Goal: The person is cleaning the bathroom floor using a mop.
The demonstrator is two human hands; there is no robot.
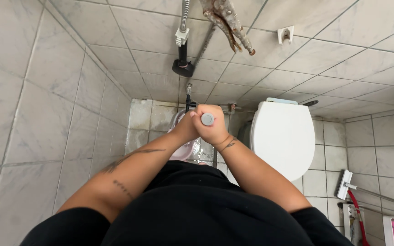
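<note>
Both hands, the left hand (189,128) and right hand (213,127), are closed in a tight grip around the upright grey round-capped handle (207,119), held over a pale pink bucket (183,148) beside the closed white toilet (284,136).

1. We see pale marbled wall tiles (33,91) with grey grout around us.
2. A white toilet (282,136), lid shut, stands on the tiled floor (379,146).
3. A rusted bracket (228,23) and a shower hose (184,27) hang on the wall.
4. A white brush (344,184) leans nearby.
</note>
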